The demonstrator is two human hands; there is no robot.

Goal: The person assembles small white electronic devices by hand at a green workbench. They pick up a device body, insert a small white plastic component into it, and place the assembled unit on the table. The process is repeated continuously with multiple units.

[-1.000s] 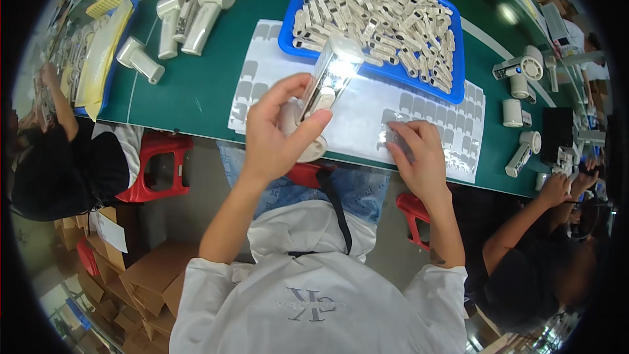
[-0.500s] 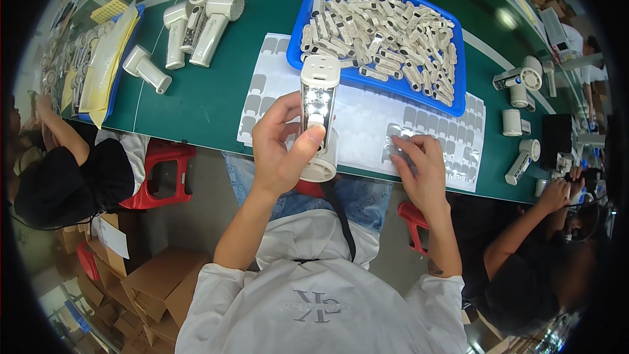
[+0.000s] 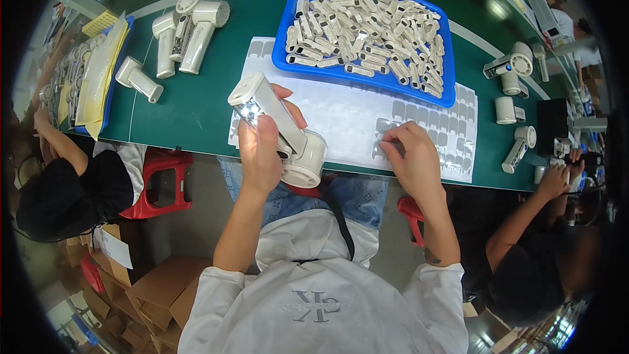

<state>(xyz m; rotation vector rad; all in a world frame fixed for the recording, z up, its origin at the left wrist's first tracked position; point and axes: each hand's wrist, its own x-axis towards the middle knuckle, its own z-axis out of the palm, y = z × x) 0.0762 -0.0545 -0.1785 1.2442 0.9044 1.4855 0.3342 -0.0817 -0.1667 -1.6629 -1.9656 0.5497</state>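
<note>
My left hand (image 3: 259, 151) is closed around the handle of a white handheld fan (image 3: 282, 115). Its round head (image 3: 306, 160) hangs low toward me, the handle tilted up and left, with a shiny clear-faced panel along one side. My right hand (image 3: 414, 157) is over a white sheet (image 3: 341, 108) of grey rounded stickers. Its thumb and forefinger come together beside a grey sticker (image 3: 384, 124) at the edge of the bare area. Whatever lies between those fingertips is too small to make out.
A blue tray (image 3: 282, 59) full of small white parts overlaps the sheet's far side. Several white fans (image 3: 203, 36) stand and lie at the left, more (image 3: 511, 65) at the right. Co-workers sit either side; one's hand (image 3: 557, 180) works at the far right.
The fan in my left hand has tilted left, from upright to slanted. My right hand's thumb and forefinger have drawn together beside the stickers. The whole view has shifted slightly.
</note>
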